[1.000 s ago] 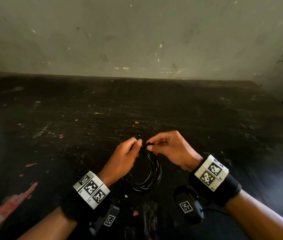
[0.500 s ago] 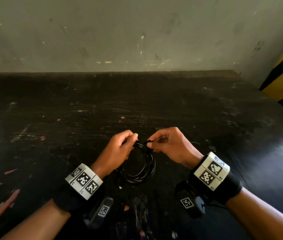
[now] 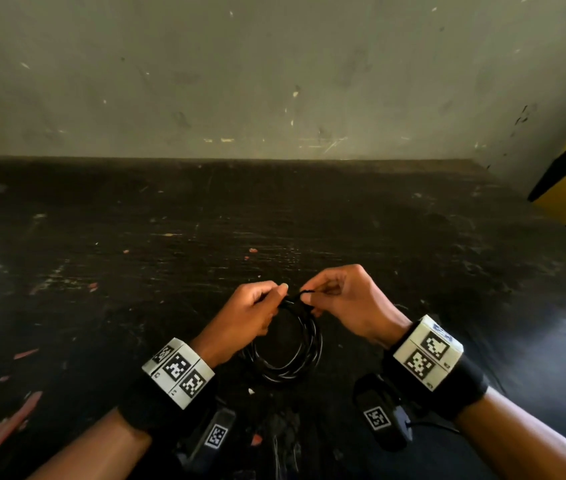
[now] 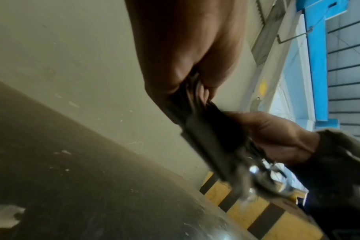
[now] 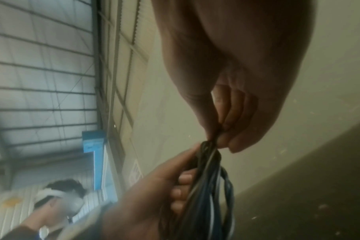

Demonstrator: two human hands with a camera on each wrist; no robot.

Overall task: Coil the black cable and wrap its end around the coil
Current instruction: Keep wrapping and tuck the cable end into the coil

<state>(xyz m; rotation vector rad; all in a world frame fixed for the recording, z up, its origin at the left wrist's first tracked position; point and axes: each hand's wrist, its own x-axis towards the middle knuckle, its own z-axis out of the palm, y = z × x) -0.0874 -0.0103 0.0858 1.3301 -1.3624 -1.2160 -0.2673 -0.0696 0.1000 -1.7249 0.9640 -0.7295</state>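
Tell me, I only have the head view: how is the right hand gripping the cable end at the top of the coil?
Observer: In the right wrist view the right hand pinches the cable end between thumb and fingertips, just above the bundled strands.
Operator: And the left hand?
Observer: The left hand has its fingers curled round the coil, gathering all loops together.
Operator: Anyone nearby?
Observer: Yes, the right wrist view shows a person in the background, blurred; the head view misses them.
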